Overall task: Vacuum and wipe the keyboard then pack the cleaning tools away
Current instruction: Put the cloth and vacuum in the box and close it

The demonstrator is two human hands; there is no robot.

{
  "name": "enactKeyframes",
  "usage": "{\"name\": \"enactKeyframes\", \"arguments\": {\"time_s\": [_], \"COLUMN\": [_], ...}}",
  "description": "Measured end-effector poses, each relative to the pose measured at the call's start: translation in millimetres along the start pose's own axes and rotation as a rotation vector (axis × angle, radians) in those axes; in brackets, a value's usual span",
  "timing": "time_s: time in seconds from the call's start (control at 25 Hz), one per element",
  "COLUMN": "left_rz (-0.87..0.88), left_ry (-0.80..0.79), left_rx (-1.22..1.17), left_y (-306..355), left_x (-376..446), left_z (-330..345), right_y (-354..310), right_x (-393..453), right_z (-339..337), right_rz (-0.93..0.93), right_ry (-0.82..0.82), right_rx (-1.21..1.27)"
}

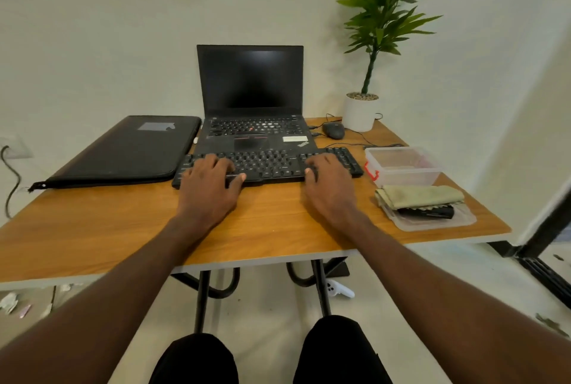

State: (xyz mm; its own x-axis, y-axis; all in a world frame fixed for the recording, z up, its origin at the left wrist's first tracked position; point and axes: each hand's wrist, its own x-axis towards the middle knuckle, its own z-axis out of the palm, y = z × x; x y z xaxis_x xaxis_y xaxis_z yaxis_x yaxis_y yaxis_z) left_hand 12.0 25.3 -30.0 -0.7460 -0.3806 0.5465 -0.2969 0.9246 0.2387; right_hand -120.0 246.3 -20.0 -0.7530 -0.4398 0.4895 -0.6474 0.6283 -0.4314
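Black external keyboard (267, 164) lies flat on the wooden table (123, 229), touching the laptop's (253, 124) front edge; long axis left to right, key rows facing the person; left hand (210, 186) and right hand (330, 183) rest apart on its ends, fingers relaxed, gripping nothing.

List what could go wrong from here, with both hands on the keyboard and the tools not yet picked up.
1. The keyboard overlaps the laptop; vacuuming or wiping may shove it against the laptop.
2. The cloth and black tool lie on a lid near the table's right edge; a careless grab could knock them off.
3. The mouse cable trails by the box and could snag.
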Motion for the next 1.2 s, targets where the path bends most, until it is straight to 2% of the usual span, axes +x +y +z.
{"name": "enactKeyframes", "arguments": {"time_s": [0.08, 0.16, 0.24, 0.32, 0.36, 0.48, 0.6, 0.72, 0.8, 0.92, 1.12, 1.2], "left_rz": [0.03, 0.057, 0.065, 0.059, 0.052, 0.01, -0.066, -0.183, -0.268, -0.291, -0.32, -0.382], "left_ry": [0.016, 0.039, 0.022, -0.099, -0.18, -0.376, -0.522, -0.585, -0.596, -0.545, -0.503, -0.468], "left_rx": [-0.05, -0.183, -0.383, -0.553, -0.597, -0.571, -0.56, -0.676, -0.804, -0.931, -1.203, -1.226], "left_y": [19.6, 57.1, 105.5, 158.1, 183.4, 240.9, 264.1, 269.5, 271.2, 273.5, 280.8, 282.9], "left_x": [-2.4, -6.1, -11.5, -14.6, -14.2, -5.6, 8.4, 15.7, 16.3, 14.7, 33.6, 55.7], "left_z": [-6.4, -9.0, -5.6, 4.2, 9.5, 23.9, 40.1, 48.1, 47.1, 43.9, 22.8, 22.9], "right_y": [2.1, 11.5, 30.0, 57.0, 74.9, 127.2, 154.8, 156.9, 160.0, 163.0, 151.8, 148.4], "right_x": [-9.9, -18.1, -25.6, -32.6, -33.9, -35.6, -38.3, -40.0, -41.4, -40.8, -17.1, 4.0], "right_z": [-26.9, -62.7, -99.4, -133.7, -148.2, -174.2, -177.3, -176.8, -178.5, -178.8, -188.1, -189.9], "right_rz": [-0.144, -0.255, -0.227, -0.015, 0.139, 0.587, 0.727, 0.803, 0.825, 0.771, 0.619, 0.565], "right_ry": [0.021, 0.11, 0.246, 0.343, 0.321, 0.064, -0.109, -0.135, -0.107, -0.04, 0.181, 0.252], "right_rx": [0.061, 0.041, 0.03, -0.038, -0.105, -0.175, 0.043, 0.35, 0.428, 0.465, 0.509, 0.479]}}
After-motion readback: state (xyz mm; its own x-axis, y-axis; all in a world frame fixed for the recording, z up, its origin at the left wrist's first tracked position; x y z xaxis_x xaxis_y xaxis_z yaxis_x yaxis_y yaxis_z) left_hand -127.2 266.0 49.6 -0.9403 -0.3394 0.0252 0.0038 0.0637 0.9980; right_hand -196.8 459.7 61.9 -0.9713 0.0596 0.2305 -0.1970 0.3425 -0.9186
